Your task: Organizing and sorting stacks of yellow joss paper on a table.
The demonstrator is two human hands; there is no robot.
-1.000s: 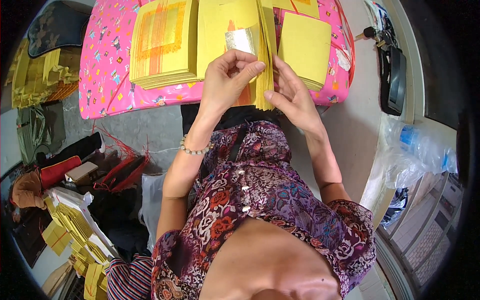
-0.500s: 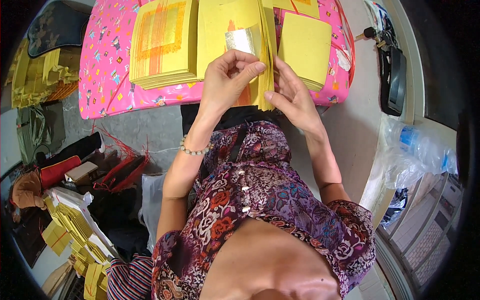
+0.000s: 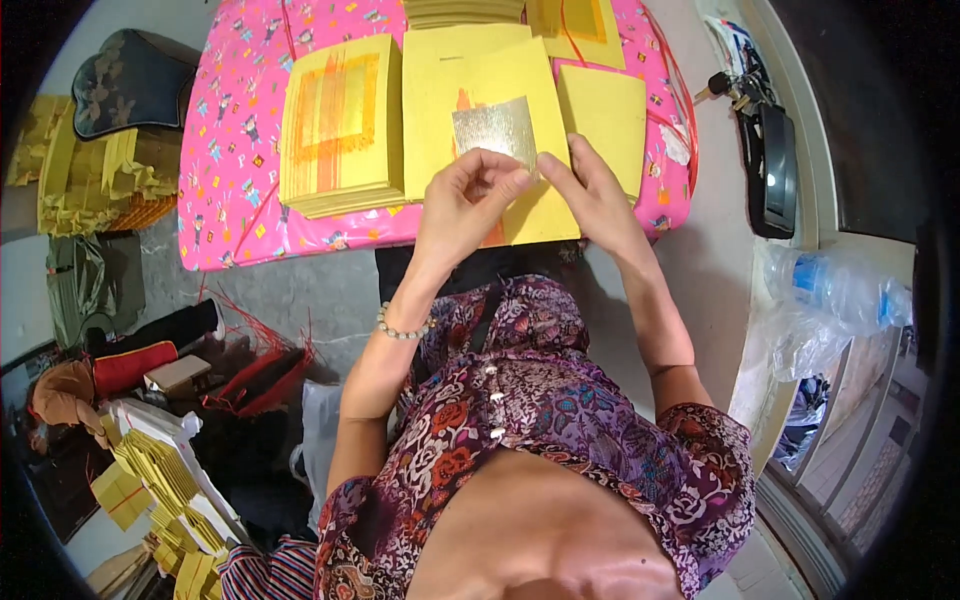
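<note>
A yellow paper sheet with a silver foil square and an orange smear lies face up at the middle of the table's near edge. My left hand is closed in a pinch at the lower part of the foil, on the sheet, its fingers curled under. My right hand is at the sheet's right edge, thumb tip on the paper and fingers stretched out beside it. Left of the sheet stands a thick stack of yellow paper with an orange-bordered square on top. Another plain yellow stack is partly behind my right hand.
A pink patterned cloth covers the table. More yellow paper sits at the far edge, with red string at the right. Bundles of yellow paper are at lower left, and a dark chair back is at upper left.
The yellow sheets held upright on edge between my hands now lie flat, showing the whole foil square. My right hand's fingers have moved slightly outward. The view has shifted, showing more of the far table.
</note>
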